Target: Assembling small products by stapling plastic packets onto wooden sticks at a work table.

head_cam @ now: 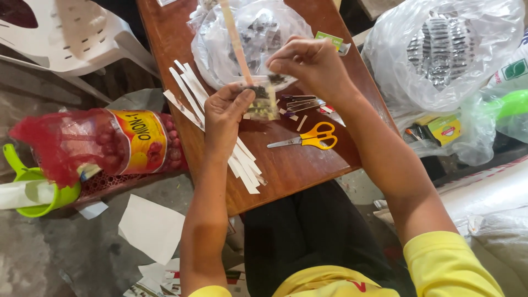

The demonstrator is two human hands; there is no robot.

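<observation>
Left hand (pixel 225 118) fingers pinch a small clear bag (pixel 263 104); right hand (pixel 308 63) fingers pinch its top. Scissors (pixel 308 137) lie just below on the bench (pixel 286 170).

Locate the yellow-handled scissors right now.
In the head view, the scissors lie on the brown table, right of the left hand, below the right hand.

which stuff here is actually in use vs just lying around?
In use: left hand and right hand both on a small clear packet of dark bits; tan stick rising from it; clear bag behind; white paper strips.

Lying about: yellow scissors, red mesh sack, white chair, green jug.
</observation>
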